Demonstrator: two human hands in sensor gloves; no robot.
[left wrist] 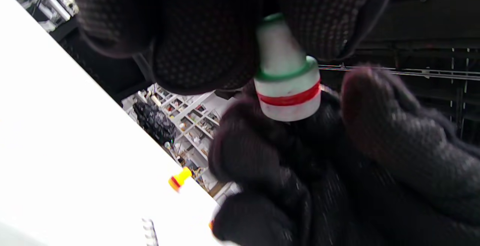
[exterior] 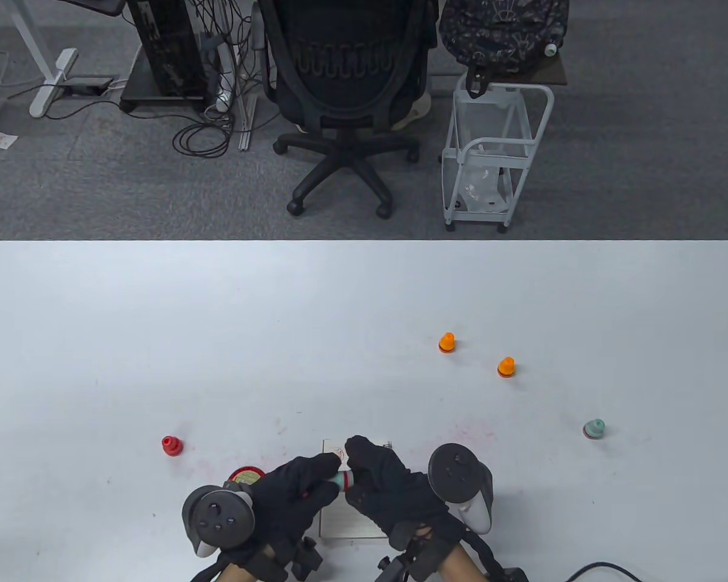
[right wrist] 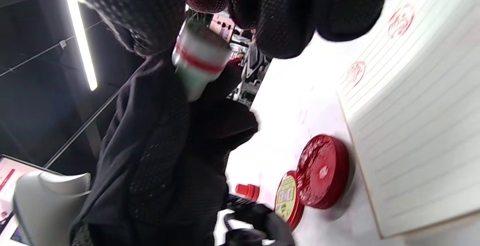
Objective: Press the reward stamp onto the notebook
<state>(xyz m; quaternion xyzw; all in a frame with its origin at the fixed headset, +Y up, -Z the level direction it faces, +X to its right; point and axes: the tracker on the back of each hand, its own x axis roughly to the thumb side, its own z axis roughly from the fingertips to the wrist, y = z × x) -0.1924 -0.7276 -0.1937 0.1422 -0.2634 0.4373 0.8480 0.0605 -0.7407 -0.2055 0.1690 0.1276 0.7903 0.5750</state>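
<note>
A green-and-white reward stamp (exterior: pixel 343 480) with a red band is held between both hands, just above the lined notebook (exterior: pixel 347 526). My left hand (exterior: pixel 315 482) grips its narrow green handle (left wrist: pixel 275 39). My right hand (exterior: pixel 364 470) holds the wide banded end (right wrist: pixel 198 60). The stamp lies roughly sideways. The notebook page (right wrist: pixel 420 126) bears red stamp marks (right wrist: pixel 401 15) near its top corner. My hands hide most of the page in the table view.
An open red ink pad (exterior: pixel 247 474) sits left of the notebook, its lid (right wrist: pixel 287 197) beside it. A red stamp (exterior: pixel 171 445) stands further left. Two orange stamps (exterior: pixel 446 342) (exterior: pixel 505 367) and a green stamp (exterior: pixel 594 429) stand to the right.
</note>
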